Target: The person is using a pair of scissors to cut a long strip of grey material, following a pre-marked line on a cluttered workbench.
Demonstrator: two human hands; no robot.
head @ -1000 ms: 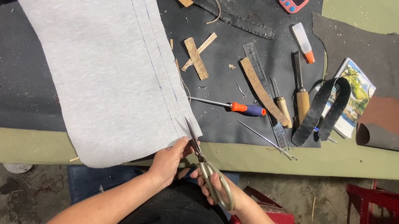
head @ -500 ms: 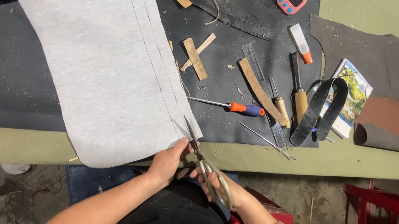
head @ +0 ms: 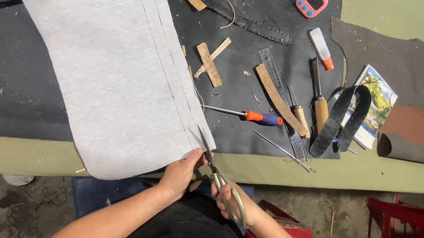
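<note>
Grey fabric [head: 107,66] spread over dark mat [head: 10,92], near edge hanging off table [head: 400,178].

Step, as judged: cutting strip along drawn line at fabric's right edge. Next move calls for blades kept on line, fabric kept taut.

Left hand [head: 181,172] pinches fabric's near right corner, fingers clamped.

Right hand [head: 234,203] near, fingers through scissors [head: 216,174] loops; blades apart at fabric edge, tips pointing far.

Screwdriver [head: 254,116] lies right.

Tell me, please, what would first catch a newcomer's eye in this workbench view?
The wide grey fabric sheet draped over the bench's near edge stands out first. At its lower right corner, the left hand pinches the fabric while the right hand works scissors into the edge. Right of them, an orange-handled screwdriver lies among leather scraps.
</note>
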